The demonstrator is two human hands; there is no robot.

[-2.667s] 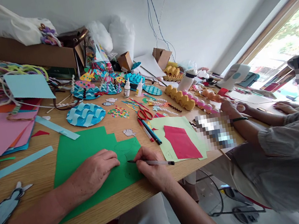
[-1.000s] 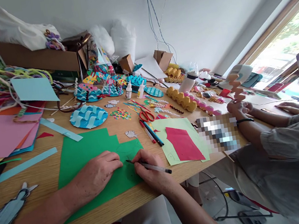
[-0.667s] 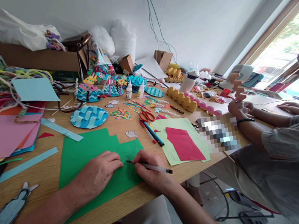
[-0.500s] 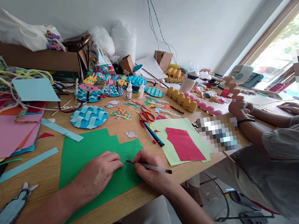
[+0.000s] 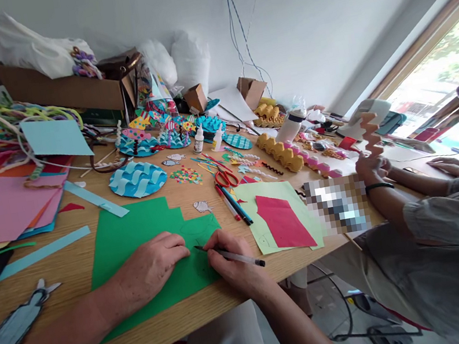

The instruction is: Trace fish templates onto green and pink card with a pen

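Observation:
My right hand (image 5: pixel 230 257) is closed around a pen (image 5: pixel 241 258) with a clear barrel and dark cap end. The pen's tip touches a green sheet of paper (image 5: pixel 133 229), which bears thin drawn outlines. My left hand (image 5: pixel 162 259) lies on the same sheet, left of the pen tip, its fingers slightly bent and resting on the paper with nothing in them. To the right lie a red paper piece (image 5: pixel 284 218) and a pale green sheet (image 5: pixel 260 228) under it. A small paper fish (image 5: pixel 202 206) sits just beyond the green sheet.
Red-handled scissors (image 5: pixel 226 179) and several markers (image 5: pixel 239 205) lie beyond my right hand. Glue bottles (image 5: pixel 198 140) stand farther back. A blue wavy paper disc (image 5: pixel 137 179) and coloured sheets (image 5: pixel 1 204) are at left. At right, a person's hands (image 5: pixel 371 166) hold a wavy strip.
My hands and the pen stay almost where they were on the green sheet. The person at right has shifted slightly, with the wavy strip moving a little to the right.

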